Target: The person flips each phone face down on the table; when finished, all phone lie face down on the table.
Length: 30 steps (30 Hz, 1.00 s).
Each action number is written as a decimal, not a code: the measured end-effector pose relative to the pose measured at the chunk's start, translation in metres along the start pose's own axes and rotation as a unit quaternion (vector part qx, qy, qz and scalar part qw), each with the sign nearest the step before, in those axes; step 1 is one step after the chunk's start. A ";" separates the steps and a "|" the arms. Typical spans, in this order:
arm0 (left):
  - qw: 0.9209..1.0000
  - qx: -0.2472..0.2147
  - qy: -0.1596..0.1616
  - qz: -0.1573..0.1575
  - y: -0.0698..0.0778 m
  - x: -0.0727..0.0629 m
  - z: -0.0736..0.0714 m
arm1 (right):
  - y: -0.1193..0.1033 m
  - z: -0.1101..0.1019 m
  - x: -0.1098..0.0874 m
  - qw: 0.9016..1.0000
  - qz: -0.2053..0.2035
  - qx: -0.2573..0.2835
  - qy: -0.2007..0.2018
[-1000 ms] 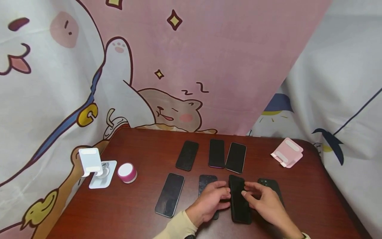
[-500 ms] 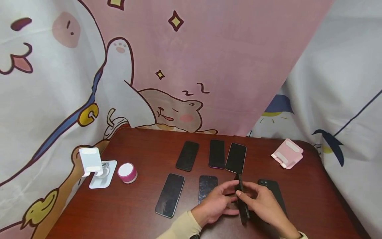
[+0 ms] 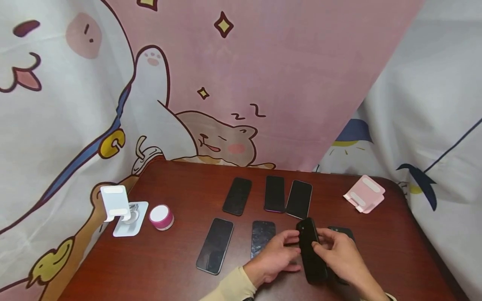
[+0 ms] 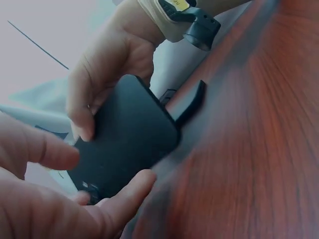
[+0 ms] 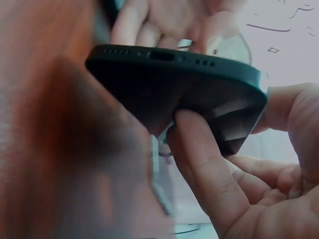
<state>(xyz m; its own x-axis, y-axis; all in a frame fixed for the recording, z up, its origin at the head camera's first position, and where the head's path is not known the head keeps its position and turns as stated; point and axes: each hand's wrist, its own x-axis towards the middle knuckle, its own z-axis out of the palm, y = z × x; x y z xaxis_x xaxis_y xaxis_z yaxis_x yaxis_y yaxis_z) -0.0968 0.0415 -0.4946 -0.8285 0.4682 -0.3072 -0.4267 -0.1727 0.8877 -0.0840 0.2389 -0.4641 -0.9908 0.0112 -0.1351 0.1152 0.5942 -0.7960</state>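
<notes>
A black phone [image 3: 311, 251] is tilted off the table, its back with the camera bump toward the head camera. My right hand [image 3: 340, 253] grips its right side; in the right wrist view a finger [image 5: 199, 139] lies across the dark screen. My left hand [image 3: 276, 255] is at the phone's left edge, fingers spread and fairly straight; whether they touch it I cannot tell. In the left wrist view the phone's plain back [image 4: 129, 124] shows between both hands. A marbled dark phone [image 3: 262, 236] lies partly behind my left hand, and a dark-backed phone [image 3: 346, 231] is partly hidden by my right.
Three phones lie at the back: a left one [image 3: 237, 196], a middle one [image 3: 275, 193], a right one [image 3: 299, 199]. Another phone [image 3: 215, 246] lies front left. A white stand [image 3: 116, 203] and pink-white jar [image 3: 161, 217] are left; a pink stand [image 3: 365, 194] is back right.
The phone has turned over from screen up, through standing on edge, to back up. It has shifted slightly right, and both hands moved right with it.
</notes>
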 end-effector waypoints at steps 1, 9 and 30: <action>1.000 -0.013 0.005 -0.001 0.001 -0.001 0.000 | -0.003 -0.003 -0.002 1.000 -0.007 -0.001 0.004; 0.995 -0.096 -0.027 -0.017 0.006 -0.005 -0.002 | -0.023 -0.014 -0.010 1.000 -0.018 0.008 0.022; 0.998 0.060 0.005 0.006 0.004 -0.006 -0.006 | 0.030 0.006 0.008 0.999 0.030 -0.037 0.012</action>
<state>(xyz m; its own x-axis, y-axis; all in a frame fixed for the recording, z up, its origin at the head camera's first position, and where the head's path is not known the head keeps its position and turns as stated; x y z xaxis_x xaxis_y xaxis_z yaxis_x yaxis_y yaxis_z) -0.0953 0.0328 -0.4913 -0.8371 0.4575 -0.2999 -0.3709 -0.0717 0.9259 -0.0876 0.2516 -0.4926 -0.9836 0.0673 -0.1672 0.1705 0.6490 -0.7414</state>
